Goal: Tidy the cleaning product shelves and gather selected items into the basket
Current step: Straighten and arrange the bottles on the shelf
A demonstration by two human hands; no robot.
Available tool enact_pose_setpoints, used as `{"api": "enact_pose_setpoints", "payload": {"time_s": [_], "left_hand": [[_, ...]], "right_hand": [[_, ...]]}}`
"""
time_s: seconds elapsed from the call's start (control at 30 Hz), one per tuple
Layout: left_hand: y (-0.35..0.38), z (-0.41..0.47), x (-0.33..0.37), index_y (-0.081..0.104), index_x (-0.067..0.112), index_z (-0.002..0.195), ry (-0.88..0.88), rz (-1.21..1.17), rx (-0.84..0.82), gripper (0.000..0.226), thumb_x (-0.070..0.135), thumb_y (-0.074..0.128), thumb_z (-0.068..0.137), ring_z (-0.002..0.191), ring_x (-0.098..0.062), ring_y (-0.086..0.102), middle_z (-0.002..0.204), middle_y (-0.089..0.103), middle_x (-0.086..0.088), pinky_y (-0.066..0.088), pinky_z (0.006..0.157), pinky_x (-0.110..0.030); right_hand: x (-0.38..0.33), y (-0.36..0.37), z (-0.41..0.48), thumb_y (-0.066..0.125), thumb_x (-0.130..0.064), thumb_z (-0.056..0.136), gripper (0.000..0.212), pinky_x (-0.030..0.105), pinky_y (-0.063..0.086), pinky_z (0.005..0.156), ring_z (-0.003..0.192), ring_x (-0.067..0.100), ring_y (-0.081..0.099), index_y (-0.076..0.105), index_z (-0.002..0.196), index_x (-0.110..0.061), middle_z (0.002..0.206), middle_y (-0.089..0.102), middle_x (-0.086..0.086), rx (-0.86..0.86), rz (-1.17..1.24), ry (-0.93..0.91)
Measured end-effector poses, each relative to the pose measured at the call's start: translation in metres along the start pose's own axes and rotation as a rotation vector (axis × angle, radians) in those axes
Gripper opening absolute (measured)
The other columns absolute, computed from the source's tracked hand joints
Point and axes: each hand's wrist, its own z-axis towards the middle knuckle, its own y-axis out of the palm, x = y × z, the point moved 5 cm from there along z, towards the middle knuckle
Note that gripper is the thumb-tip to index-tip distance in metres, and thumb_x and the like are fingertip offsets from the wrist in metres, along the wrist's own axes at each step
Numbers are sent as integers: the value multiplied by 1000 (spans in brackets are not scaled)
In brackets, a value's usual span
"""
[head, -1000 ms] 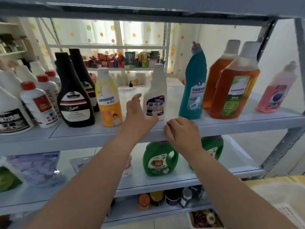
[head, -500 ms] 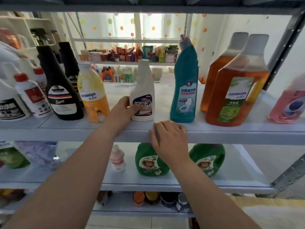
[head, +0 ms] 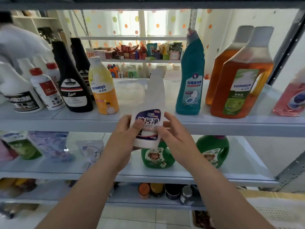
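White cleaner bottle (head: 149,116) has left the shelf (head: 231,128). It stood near the front edge a moment ago and is now lifted just before that edge, so I judge it picked for the basket. My left hand (head: 123,136) grips its lower body, and my right hand (head: 175,136) pinches its right side.
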Motion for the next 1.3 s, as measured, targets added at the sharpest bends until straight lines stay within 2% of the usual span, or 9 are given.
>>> {"api": "enact_pose_setpoints", "payload": {"time_s": [0.23,0.37,0.5,0.67,0.8,0.9,1.0,1.17,1.3], "left_hand": [[-30,-47,-43,61,24,119,-120,-54,-5,44,48,69,84,106,-27,73,113,75,-3,60,86,-52],[-62,-66,-64,63,21,128,-288,-168,20,31,36,58,101,93,-24,76,110,77,-6,62,68,-42],[-88,-93,-82,78,30,90,-491,-128,-90,33,51,54,97,63,-24,72,88,77,-12,52,47,-34],[-121,-109,-88,62,59,106,-251,203,-300,21,61,54,87,90,-9,73,105,75,13,61,66,-38],[-143,-122,-89,50,69,114,-83,374,-355,33,66,54,82,103,4,65,112,67,29,57,82,-30],[-149,-137,-96,36,63,131,9,495,-373,70,62,71,70,118,2,52,127,47,36,54,94,-29],[-143,-156,-101,13,49,143,166,722,-380,118,55,89,53,126,6,26,126,21,35,30,95,-7],[-157,-165,-98,21,51,139,213,611,-310,104,27,82,58,119,20,32,122,27,28,33,87,6],[-159,-175,-97,32,74,121,-33,385,-439,79,37,74,65,110,11,57,120,53,36,56,76,-15]], "right_hand": [[13,57,-37,61,-21,96,36,24,57,85,107,14,72,64,122,-46,116,75,-6,33,322,60],[22,93,-47,63,-26,91,28,31,61,83,104,20,73,71,115,-40,114,76,1,85,472,216],[31,136,-58,71,-44,76,49,54,57,97,104,34,72,67,118,-20,114,76,13,151,699,480],[25,162,-82,70,-16,66,45,56,52,92,98,37,65,66,111,-8,109,71,20,172,755,426],[11,180,-108,71,-10,59,33,51,57,86,105,29,69,72,90,-21,114,72,13,102,714,244],[7,194,-123,71,-11,60,32,54,56,89,108,32,67,72,90,-22,117,70,14,154,707,190],[7,213,-134,72,-15,66,34,56,56,98,112,33,66,75,98,-27,117,71,11,174,634,200],[-14,221,-141,73,-22,80,38,55,51,106,127,26,62,70,116,-31,128,70,5,93,388,183],[-26,206,-138,81,-48,77,33,35,60,81,109,17,71,69,107,-43,119,74,1,162,237,215]]}}
